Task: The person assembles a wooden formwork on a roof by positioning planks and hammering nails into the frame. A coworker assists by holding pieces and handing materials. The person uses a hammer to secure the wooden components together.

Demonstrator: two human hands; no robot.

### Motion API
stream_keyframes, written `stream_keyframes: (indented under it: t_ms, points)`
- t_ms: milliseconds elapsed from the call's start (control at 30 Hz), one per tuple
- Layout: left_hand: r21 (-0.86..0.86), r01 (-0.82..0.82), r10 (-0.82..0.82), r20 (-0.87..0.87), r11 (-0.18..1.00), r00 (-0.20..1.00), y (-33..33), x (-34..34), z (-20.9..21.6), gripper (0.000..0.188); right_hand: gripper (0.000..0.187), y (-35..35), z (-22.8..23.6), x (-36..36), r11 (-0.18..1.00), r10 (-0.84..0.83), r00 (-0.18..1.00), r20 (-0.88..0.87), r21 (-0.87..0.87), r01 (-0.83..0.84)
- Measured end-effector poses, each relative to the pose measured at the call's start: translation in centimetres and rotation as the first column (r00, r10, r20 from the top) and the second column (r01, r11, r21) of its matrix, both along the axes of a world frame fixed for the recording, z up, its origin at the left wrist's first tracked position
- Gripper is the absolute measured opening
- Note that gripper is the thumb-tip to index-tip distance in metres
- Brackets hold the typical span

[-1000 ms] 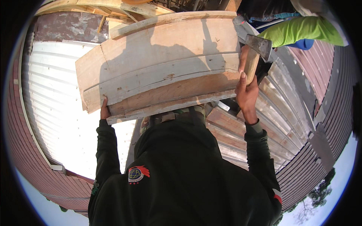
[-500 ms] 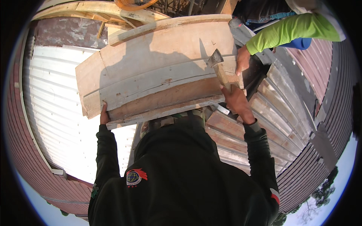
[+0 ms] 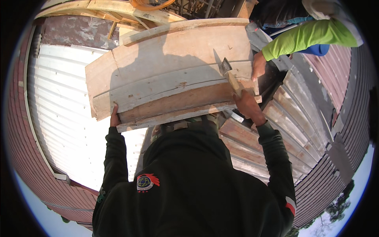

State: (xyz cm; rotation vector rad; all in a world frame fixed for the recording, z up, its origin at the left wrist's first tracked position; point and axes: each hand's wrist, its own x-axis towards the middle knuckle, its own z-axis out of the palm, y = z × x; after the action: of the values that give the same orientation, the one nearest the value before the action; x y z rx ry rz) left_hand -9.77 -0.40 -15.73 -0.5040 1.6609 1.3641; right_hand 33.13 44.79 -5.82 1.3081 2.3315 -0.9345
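Note:
A wide wooden panel [image 3: 158, 71] with battens along it lies across in front of me, its surface partly in my shadow. At its near left corner my left hand [image 3: 114, 117] is closed on the edge, thumb on top and the other fingers hidden beneath. My right hand [image 3: 247, 104] is wrapped round the wooden handle of a hatchet [image 3: 231, 77] near the panel's right end. The hatchet's dark metal head is tilted over the boards. Just beyond it, another person's hand [image 3: 259, 66] rests on the panel's right edge.
White corrugated roofing [image 3: 67, 114] spreads to the left, and brownish ribbed sheets [image 3: 272, 122] lie to the right. The co-worker's lime-green sleeve [image 3: 312, 37] reaches in from the upper right. Curved timber framing [image 3: 98, 7] and an orange coil [image 3: 152, 4] are at the far side.
The hatchet has turned in my right hand, so its head shows narrower now. The co-worker's pointing finger has drawn back to the panel edge. The whole view has shifted slightly.

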Motion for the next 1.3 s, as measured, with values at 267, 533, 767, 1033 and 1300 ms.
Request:
stream_keyframes:
  t_ms: [267, 533, 767, 1033, 1300]
  points:
    - [0.056, 0.002, -0.003, 0.019, 0.998, 1.000, 0.8, -0.1, 0.0, 0.076, 0.050, -2.0, 4.4, -7.7, 0.992, -0.016, 0.984, -0.178, -0.126, -0.006]
    - [0.046, -0.043, 0.040, 0.063, 0.998, 0.997, -0.4, -0.4, -0.4, 0.075, 0.045, -0.5, 10.2, -13.8, 0.973, 0.132, 0.979, -0.154, -0.168, -0.158]
    - [0.085, -0.057, 0.061, -0.050, 0.995, 0.997, 0.1, -0.1, -0.3, 0.073, 0.049, 0.4, 0.9, -12.8, 0.873, 0.472, 0.881, -0.019, -0.131, -0.471]
    - [0.105, -0.033, 0.032, 0.007, 0.994, 0.999, -0.9, 0.2, -1.3, 0.069, 0.051, -2.2, 7.5, -23.1, 0.875, 0.235, 0.881, -0.411, -0.307, -0.376]
    - [0.123, -0.128, 0.127, 0.012, 0.984, 0.992, 1.5, 1.1, 0.5, 0.067, 0.052, 4.3, 0.5, -34.9, 0.994, 0.100, 0.938, -0.332, -0.002, -0.107]
